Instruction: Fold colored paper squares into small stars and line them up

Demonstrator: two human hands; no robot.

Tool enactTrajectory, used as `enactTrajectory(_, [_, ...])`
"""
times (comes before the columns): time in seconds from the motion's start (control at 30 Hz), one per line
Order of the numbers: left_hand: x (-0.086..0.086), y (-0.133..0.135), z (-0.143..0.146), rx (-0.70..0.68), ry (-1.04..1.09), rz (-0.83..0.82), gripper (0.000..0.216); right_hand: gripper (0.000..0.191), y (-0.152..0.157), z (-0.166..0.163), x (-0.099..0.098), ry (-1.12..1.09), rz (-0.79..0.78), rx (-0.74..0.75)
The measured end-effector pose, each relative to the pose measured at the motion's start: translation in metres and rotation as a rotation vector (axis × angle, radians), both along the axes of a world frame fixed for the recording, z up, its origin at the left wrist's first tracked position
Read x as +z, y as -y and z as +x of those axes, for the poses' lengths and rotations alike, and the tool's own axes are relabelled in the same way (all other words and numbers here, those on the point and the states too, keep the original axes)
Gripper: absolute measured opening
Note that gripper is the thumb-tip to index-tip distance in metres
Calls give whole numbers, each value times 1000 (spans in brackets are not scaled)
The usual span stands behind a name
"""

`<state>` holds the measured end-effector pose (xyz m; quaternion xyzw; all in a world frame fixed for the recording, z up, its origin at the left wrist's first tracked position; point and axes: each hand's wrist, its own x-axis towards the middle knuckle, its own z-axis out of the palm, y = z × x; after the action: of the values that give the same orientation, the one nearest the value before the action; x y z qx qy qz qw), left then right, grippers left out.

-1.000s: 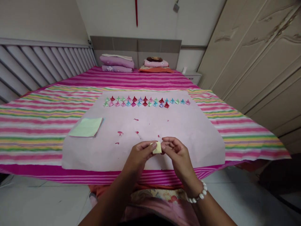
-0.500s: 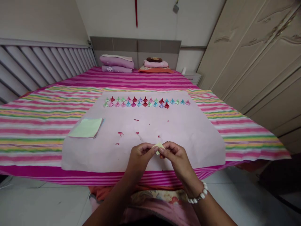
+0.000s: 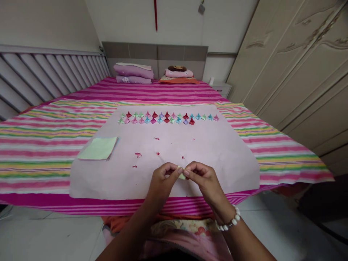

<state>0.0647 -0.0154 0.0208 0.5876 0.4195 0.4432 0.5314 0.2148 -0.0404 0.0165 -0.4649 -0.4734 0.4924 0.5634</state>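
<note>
A small folded piece of pale yellow paper (image 3: pixel 181 174) is pinched between both my hands, just above the near edge of a large pale pink sheet (image 3: pixel 217 152) spread on the bed. My left hand (image 3: pixel 163 179) grips its left side with curled fingers. My right hand (image 3: pixel 201 177), with a white bead bracelet on the wrist, grips the right side. Most of the paper is hidden by my fingertips. A row of several small folded paper shapes (image 3: pixel 167 117) in red, pink, blue and green lies along the far part of the sheet.
A stack of pale green square papers (image 3: pixel 98 148) lies at the sheet's left edge. Small red paper scraps (image 3: pixel 138 155) dot the sheet's middle. The striped bedcover (image 3: pixel 40 145) surrounds it; pillows (image 3: pixel 133 70) lie at the headboard, a wardrobe (image 3: pixel 299 65) stands right.
My hands closed tighter on the yellow paper and sank slightly toward me; the paper went from a visible square to a thin sliver between my fingertips.
</note>
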Motion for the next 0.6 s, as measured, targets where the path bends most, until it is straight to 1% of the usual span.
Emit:
enactTrajectory(0.07, [0, 0, -1, 4, 14, 11, 19, 16, 1, 0, 3, 65, 17, 24])
enactTrajectory(0.13, [-2, 0, -1, 0, 91, -56, 19, 17, 2, 1, 4, 110, 29, 34])
enactTrajectory(0.2, [-3, 0, 0, -4, 135, -140, 19, 18, 1, 1, 3, 97, 19, 21])
enactTrajectory(0.27, [-3, 0, 0, -17, 88, -171, 21, 18, -1, 1, 0, 32, -6, -16])
enactTrajectory(0.37, [-3, 0, 0, -51, 16, -161, 22, 16, -3, -1, -4, -67, -35, -75])
enactTrajectory(0.5, [-6, 2, 2, 24, 134, -159, 23, 16, -2, -7, -8, -215, -83, -86])
enactTrajectory(0.6, [-10, 2, 3, 39, 143, -167, 23, 16, 1, -9, -9, -289, -113, -96])
